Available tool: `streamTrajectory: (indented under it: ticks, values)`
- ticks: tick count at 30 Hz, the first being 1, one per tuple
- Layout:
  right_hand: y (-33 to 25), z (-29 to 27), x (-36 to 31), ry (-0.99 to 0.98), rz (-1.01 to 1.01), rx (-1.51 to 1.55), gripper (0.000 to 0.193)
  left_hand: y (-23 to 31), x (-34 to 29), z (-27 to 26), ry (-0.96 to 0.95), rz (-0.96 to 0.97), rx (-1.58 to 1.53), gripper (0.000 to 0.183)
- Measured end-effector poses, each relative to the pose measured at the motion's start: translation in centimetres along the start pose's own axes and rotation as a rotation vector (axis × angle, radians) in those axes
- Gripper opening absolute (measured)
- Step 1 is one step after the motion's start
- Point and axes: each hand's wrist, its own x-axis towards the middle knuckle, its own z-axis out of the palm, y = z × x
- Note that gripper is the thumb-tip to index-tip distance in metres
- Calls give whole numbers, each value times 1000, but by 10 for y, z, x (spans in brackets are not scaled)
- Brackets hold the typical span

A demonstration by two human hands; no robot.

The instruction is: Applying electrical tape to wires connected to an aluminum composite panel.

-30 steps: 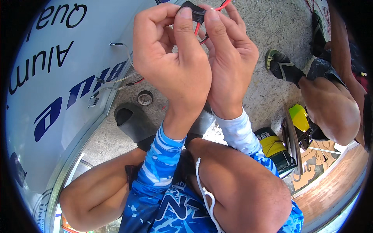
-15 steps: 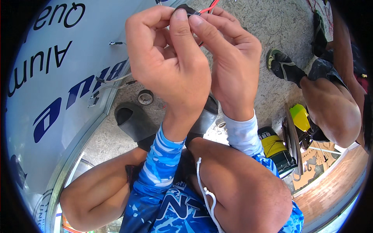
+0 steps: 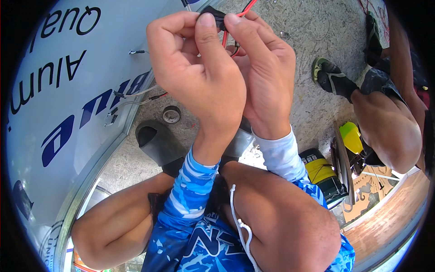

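My left hand (image 3: 195, 77) and my right hand (image 3: 263, 68) are raised close together in front of me. Both pinch a small black connector (image 3: 213, 11) between thumb and fingertips. A red wire (image 3: 244, 8) and a dark wire run from it, passing between my hands. My fingers hide most of the connector. My sleeves are patterned blue on the left arm and pale on the right.
A large white sign panel (image 3: 54, 99) with blue and black letters and a metal frame lies at left, loose wires at its edge. A tape roll (image 3: 171, 114) and a dark sandal (image 3: 156, 140) sit on the concrete floor. Another person's leg (image 3: 385, 127) and a yellow-black tool (image 3: 324, 174) are at right.
Both hands have stayed together on the connector. The fingers have shifted slightly on it, with the thumbs now pressed closer over its top.
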Motion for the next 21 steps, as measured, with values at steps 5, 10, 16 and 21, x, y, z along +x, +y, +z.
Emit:
streamTrajectory:
  ticks: [5, 10, 16, 21]
  values:
    - [-1, -11, 9, -16, -136, -340, 15, -3, -1, 1, -28, -27, -3, 9]
    - [16, -18, 21, -26, -597, -690, 14, -7, -1, -3, -93, -93, 11, 10]
    - [13, -28, 17, -33, -324, -237, 14, 3, 3, -7, -107, -164, -159, 18]
    - [6, -25, 7, -63, -206, -140, 16, 24, 13, 8, -52, -376, -122, 12]
